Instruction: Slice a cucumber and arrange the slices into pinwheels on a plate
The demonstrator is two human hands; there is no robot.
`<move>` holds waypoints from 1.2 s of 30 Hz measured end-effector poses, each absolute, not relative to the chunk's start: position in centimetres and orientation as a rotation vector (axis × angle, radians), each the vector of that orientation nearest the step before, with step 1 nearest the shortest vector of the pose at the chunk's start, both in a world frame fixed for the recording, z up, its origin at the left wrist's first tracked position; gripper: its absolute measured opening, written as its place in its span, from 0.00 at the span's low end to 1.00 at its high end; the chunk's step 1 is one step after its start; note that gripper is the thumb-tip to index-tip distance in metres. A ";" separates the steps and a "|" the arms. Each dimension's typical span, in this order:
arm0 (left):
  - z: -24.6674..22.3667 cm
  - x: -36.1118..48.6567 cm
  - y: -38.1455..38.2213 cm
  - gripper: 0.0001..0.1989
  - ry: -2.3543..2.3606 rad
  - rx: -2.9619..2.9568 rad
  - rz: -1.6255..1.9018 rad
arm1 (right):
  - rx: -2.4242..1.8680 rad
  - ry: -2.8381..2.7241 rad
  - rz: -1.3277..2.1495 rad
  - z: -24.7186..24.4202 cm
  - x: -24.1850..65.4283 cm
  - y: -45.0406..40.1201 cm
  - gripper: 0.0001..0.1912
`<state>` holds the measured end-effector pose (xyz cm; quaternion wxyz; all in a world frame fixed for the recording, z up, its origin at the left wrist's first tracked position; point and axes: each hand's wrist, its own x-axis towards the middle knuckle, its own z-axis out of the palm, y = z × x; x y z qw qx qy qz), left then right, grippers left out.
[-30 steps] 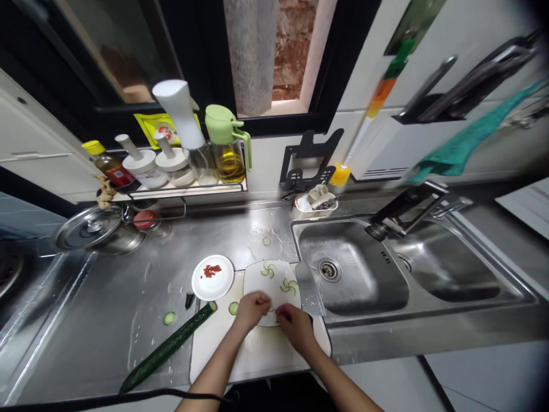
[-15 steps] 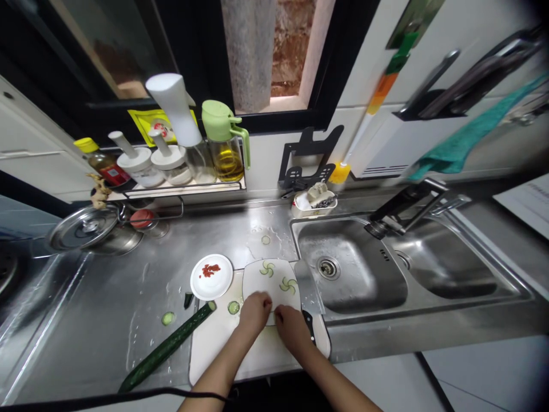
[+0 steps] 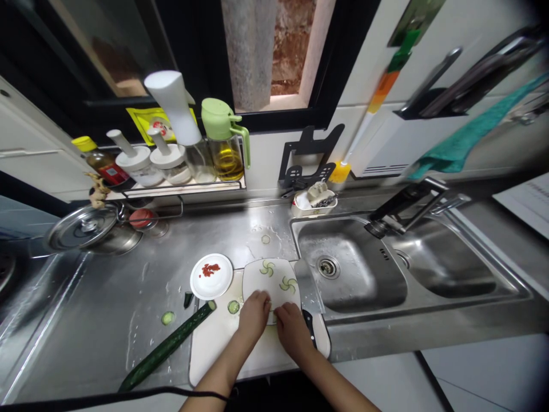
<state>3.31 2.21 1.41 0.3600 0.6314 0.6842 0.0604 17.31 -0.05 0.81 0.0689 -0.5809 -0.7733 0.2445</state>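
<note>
Both hands are over the near part of a white square plate (image 3: pixel 254 278), where two pinwheels of thin green cucumber pieces lie farther back. My left hand (image 3: pixel 254 315) is closed, fingertips pinched at the plate's near middle. Close beside it, my right hand (image 3: pixel 292 331) is also closed in a pinch. Whatever is between the fingers is too small to tell. Underneath lies a white cutting board (image 3: pixel 214 349) with a cucumber slice (image 3: pixel 233 307) left of my left hand. A cleaver (image 3: pixel 306 280) lies right of the plate, its black handle partly behind my right hand.
A cut cucumber (image 3: pixel 167 353) rests across the board's left edge, near another slice (image 3: pixel 168 318) and a dark cucumber end (image 3: pixel 187 299). A small white plate (image 3: pixel 221 289) holds red bits. At right is a double sink (image 3: pixel 355 269); a condiment shelf (image 3: pixel 184 190) runs along the back.
The two hands have shifted very slightly over the plate, still pinched. Plate, cucumber and cleaver stay where they were.
</note>
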 end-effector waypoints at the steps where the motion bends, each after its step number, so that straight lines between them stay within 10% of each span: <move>1: 1.4 3.3 2.1 0.08 1.757 1.651 0.152 | -1.690 -2.342 0.717 0.7 17.4 -0.3 0.11; 36: -0.2 -3.0 -2.8 0.12 2.120 1.382 0.654 | -1.392 -2.387 0.651 1.1 19.2 -1.6 0.12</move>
